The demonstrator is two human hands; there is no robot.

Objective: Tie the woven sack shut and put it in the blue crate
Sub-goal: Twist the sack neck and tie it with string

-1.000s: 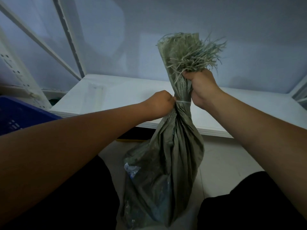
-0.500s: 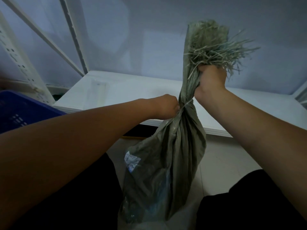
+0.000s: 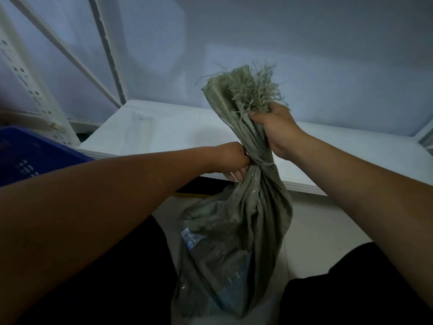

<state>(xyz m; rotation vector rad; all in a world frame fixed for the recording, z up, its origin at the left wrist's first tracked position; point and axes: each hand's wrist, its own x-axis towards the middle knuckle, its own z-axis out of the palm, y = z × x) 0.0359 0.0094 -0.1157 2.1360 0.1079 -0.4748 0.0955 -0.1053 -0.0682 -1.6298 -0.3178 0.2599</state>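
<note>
Sack (image 3: pixel 236 231) hangs upright between the knees, neck bunched. Right hand (image 3: pixel 278 132) clenched around the neck just below the frayed top, at 1 o'clock. Left hand (image 3: pixel 232 160) fisted against the tie (image 3: pixel 264 164), touching the neck. Crate (image 3: pixel 28 158) at 9 o'clock, well apart.

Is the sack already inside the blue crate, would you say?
No, both hands hold the sack over the floor; the crate sits apart at left.
</note>
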